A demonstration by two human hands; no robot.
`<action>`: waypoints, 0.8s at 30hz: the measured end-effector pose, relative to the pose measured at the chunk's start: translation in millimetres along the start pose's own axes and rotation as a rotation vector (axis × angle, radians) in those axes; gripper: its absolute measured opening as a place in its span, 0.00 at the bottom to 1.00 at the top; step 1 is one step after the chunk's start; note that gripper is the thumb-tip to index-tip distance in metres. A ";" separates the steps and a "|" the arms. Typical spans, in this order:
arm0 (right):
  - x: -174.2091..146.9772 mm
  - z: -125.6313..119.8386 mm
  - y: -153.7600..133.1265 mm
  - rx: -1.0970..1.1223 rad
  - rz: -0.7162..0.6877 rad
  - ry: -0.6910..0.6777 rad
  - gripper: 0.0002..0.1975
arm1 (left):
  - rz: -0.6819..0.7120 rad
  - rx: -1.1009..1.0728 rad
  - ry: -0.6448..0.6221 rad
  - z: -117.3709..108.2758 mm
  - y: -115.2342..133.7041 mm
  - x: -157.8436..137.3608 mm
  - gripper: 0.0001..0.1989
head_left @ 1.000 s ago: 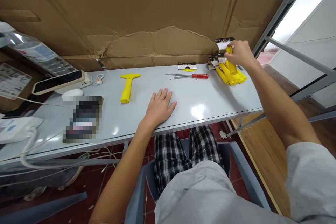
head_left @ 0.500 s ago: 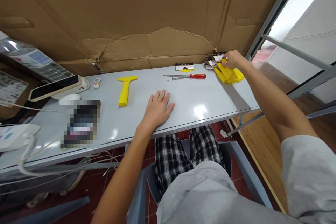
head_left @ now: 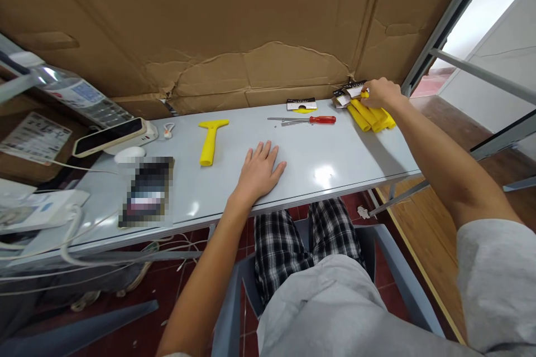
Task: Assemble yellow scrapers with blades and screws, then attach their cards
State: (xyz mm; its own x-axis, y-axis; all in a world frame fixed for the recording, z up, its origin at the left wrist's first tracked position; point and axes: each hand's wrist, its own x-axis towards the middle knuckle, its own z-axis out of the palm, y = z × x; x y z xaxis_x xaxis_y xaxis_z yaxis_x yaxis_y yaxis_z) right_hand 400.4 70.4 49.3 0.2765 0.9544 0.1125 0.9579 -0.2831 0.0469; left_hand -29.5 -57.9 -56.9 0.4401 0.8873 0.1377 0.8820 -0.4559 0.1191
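Note:
My left hand [head_left: 260,172] lies flat near the table's front edge, its fingers spread and nothing in it. At the far right end, my right hand [head_left: 380,92] has its fingers closed on a yellow scraper [head_left: 365,93] at the top of a pile; the fingertips are partly hidden. Several yellow handles [head_left: 372,117] stick out of that pile towards me, with black-and-white cards [head_left: 345,93] at its left. A single yellow T-shaped scraper [head_left: 209,142] rests to the left of my left hand. Behind, towards the cardboard, is a red-handled screwdriver [head_left: 322,120].
On the white table [head_left: 301,170], a black-and-white card [head_left: 301,104] lies by the cardboard wall [head_left: 259,22]. A phone [head_left: 109,136], a white mouse [head_left: 129,155], a blurred-out flat item [head_left: 147,192] and a power strip [head_left: 46,209] with cables occupy the left. A large bottle [head_left: 79,89] leans there.
The view has shifted slightly, so the tabletop things appear further right. My right hand stays at the yellow pile with small finger movement. My left hand still rests flat.

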 end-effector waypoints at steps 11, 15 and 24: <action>-33.7 -0.9 -35.4 0.061 -0.137 0.221 0.23 | -0.009 0.021 -0.013 -4.1 4.6 -2.8 0.34; -39.5 11.0 -74.6 0.136 -0.322 0.248 0.22 | -0.010 0.069 -0.010 -20.2 12.1 2.6 0.30; -32.4 62.3 -125.3 0.328 -0.592 0.165 0.24 | -0.336 -0.115 0.260 -58.4 -100.7 89.0 0.13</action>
State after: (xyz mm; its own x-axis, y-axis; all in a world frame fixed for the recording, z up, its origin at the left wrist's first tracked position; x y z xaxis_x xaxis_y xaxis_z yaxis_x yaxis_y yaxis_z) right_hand 276.1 80.8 -22.1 -0.2901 0.9050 0.3112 0.9248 0.3487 -0.1522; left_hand -89.0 63.0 0.7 0.0619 0.9474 0.3139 0.9380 -0.1628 0.3062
